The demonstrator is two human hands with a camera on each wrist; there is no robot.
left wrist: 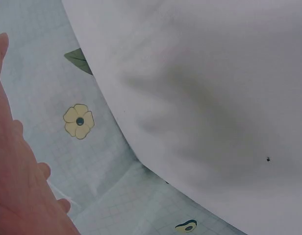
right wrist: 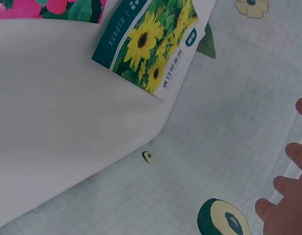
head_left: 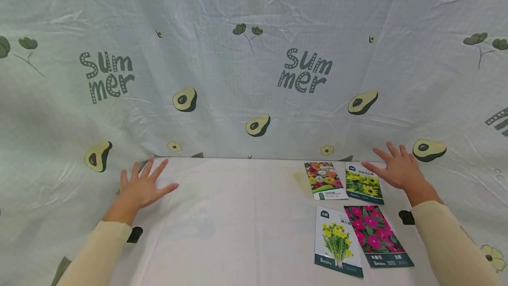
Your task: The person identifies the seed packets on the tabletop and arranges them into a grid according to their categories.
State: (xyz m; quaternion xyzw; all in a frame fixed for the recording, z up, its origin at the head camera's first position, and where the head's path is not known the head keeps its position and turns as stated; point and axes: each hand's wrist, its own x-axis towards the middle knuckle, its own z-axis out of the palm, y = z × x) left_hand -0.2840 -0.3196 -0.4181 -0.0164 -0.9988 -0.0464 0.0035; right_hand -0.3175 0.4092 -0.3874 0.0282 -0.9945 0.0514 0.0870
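Note:
My left hand (head_left: 141, 189) is held with fingers spread at the far left corner of the white table, holding nothing. On the far right side, my right hand (head_left: 401, 169) also has its fingers spread and holds nothing; nearest to it lies a seed packet with yellow daisy-like flowers (head_left: 364, 183). To the left of that lies a packet with mixed-colour flowers (head_left: 324, 180). Closer in are a white packet with a bunch of yellow flowers (head_left: 337, 242) and a packet with pink flowers (head_left: 377, 235), whose edges meet or slightly overlap. In the right wrist view the daisy-like packet (right wrist: 151, 44) reaches the table edge.
The white table (head_left: 222, 220) ends at a hanging sheet (head_left: 222, 69) printed with avocados, flowers and the word "summer". The sheet also shows along both sides of the table. A small dark speck (left wrist: 268, 159) marks the tabletop in the left wrist view.

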